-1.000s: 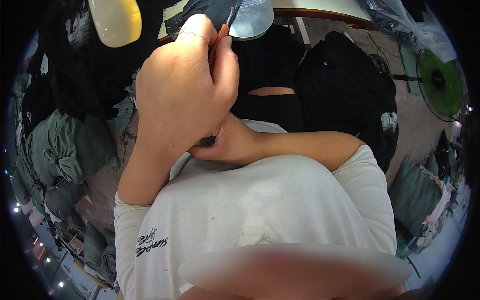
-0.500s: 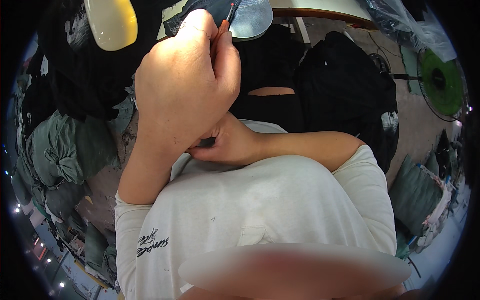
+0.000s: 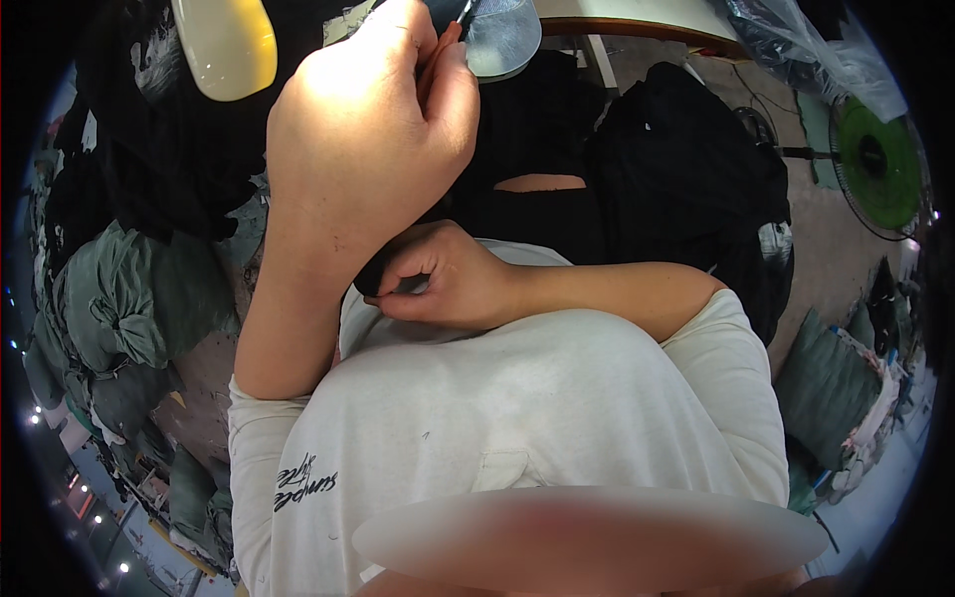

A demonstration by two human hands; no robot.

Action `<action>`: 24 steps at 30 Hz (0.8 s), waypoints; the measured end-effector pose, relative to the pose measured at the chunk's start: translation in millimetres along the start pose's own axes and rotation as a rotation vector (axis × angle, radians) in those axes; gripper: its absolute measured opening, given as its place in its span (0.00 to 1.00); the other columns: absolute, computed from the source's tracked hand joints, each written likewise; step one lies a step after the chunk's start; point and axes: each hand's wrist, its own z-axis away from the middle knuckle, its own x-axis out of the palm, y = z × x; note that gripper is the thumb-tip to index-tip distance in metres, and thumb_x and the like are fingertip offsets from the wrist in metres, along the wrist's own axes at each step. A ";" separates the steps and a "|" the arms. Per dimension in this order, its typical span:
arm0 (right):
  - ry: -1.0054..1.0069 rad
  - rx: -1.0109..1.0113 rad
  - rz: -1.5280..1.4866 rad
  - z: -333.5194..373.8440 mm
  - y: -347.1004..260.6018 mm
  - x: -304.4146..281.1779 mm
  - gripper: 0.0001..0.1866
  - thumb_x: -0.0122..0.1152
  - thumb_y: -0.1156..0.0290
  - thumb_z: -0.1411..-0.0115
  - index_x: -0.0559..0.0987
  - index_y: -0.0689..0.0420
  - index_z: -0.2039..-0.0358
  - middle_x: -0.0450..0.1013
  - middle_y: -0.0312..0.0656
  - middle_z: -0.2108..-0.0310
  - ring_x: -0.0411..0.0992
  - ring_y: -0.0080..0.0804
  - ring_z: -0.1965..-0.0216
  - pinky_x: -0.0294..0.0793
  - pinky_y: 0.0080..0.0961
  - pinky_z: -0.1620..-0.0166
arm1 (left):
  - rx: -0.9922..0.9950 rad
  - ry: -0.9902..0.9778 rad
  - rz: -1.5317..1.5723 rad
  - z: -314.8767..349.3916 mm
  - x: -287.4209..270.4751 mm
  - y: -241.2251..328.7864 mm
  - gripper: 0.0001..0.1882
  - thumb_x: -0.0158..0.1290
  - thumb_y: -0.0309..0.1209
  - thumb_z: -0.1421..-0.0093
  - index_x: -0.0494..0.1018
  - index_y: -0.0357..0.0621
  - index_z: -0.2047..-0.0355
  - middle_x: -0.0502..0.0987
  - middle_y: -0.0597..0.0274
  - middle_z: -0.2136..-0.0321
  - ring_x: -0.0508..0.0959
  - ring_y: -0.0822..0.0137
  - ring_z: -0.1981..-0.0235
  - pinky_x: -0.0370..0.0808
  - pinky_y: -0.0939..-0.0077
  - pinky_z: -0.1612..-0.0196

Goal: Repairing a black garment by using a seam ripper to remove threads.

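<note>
My left hand (image 3: pixel 368 129) is raised at the top, near the table edge, closed round an orange-handled seam ripper (image 3: pixel 445 42) whose thin metal end points away from me. Dark cloth (image 3: pixel 448 12) lies just beyond its fingertips, beside a rounded clear plate (image 3: pixel 502 40). Lower down, close to my waist, my right hand (image 3: pixel 448 274) is curled with thumb and fingertips meeting. It pinches the edge of black cloth (image 3: pixel 373 274), part of which is hidden under my left wrist.
A cream rounded machine part (image 3: pixel 224 50) stands at upper left over black cloth. Black garments (image 3: pixel 686 179) are heaped at right, near a green fan (image 3: pixel 875 164) and clear plastic wrap (image 3: pixel 816 50). Grey-green cloth bundles (image 3: pixel 139 298) lie on the floor at left.
My left hand has moved slightly away from me with the seam ripper, uncovering more of my right hand and the black cloth there. My right hand has stayed nearly in place.
</note>
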 end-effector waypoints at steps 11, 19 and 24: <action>0.043 -0.112 0.120 4.6 -4.2 -9.5 0.06 0.74 0.73 0.45 0.84 0.59 0.76 0.78 0.41 0.75 0.75 0.31 0.74 0.73 0.27 0.69 | 0.136 -0.257 0.171 -10.8 -22.9 -23.5 0.05 0.57 0.24 0.32 0.73 0.37 0.66 0.73 0.71 0.80 0.68 0.86 0.78 0.61 0.90 0.75; 0.057 -0.202 0.011 35.1 -38.9 -68.6 0.02 0.58 0.75 0.33 0.75 0.60 0.62 0.70 0.43 0.58 0.69 0.27 0.57 0.69 0.26 0.52 | 0.133 -0.011 0.741 31.1 -15.8 -57.8 0.12 0.51 0.15 0.33 0.68 0.35 0.51 0.74 0.64 0.63 0.68 0.83 0.71 0.65 0.89 0.68; 0.207 -0.122 -0.190 57.2 -75.7 -78.9 0.06 0.49 0.72 0.28 0.71 0.61 0.61 0.63 0.33 0.65 0.58 0.19 0.66 0.61 0.19 0.61 | 0.210 -0.138 0.925 42.3 -15.4 -32.3 0.11 0.51 0.14 0.37 0.71 0.33 0.54 0.76 0.43 0.48 0.63 0.83 0.74 0.64 0.87 0.63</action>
